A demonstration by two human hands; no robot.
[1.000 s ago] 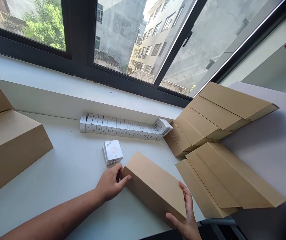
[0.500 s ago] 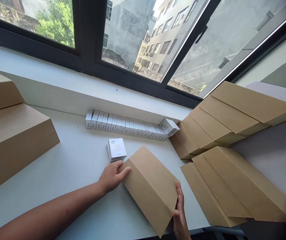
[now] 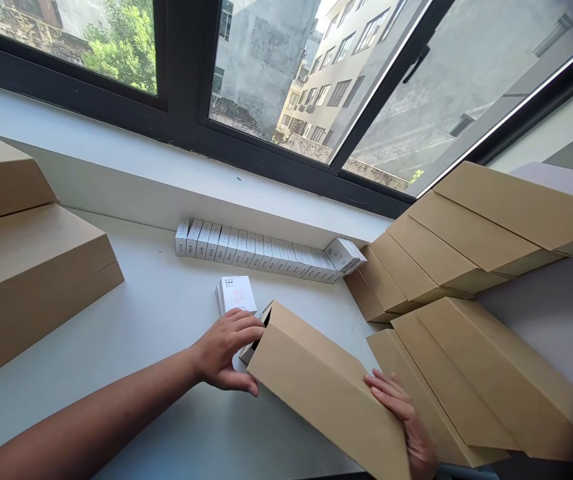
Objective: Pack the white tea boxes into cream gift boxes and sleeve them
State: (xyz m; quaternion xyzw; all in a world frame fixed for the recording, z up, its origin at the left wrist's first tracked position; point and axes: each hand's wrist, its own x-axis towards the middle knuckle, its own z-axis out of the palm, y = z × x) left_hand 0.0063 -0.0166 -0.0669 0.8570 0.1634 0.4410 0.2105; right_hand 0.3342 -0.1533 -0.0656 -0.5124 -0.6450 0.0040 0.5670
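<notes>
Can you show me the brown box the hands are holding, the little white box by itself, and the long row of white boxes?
Brown box (image 3: 326,393), head view, on its top face.
Little white box (image 3: 237,295), head view, on its printed top.
Row of white boxes (image 3: 261,252), head view, mid-row.

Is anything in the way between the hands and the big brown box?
Nothing visible. The left hand is already at the open end of the brown box, where a white inner tray peeks out. The right hand lies flat on the box's top. The small white box sits just behind, apart from the hands.
</notes>
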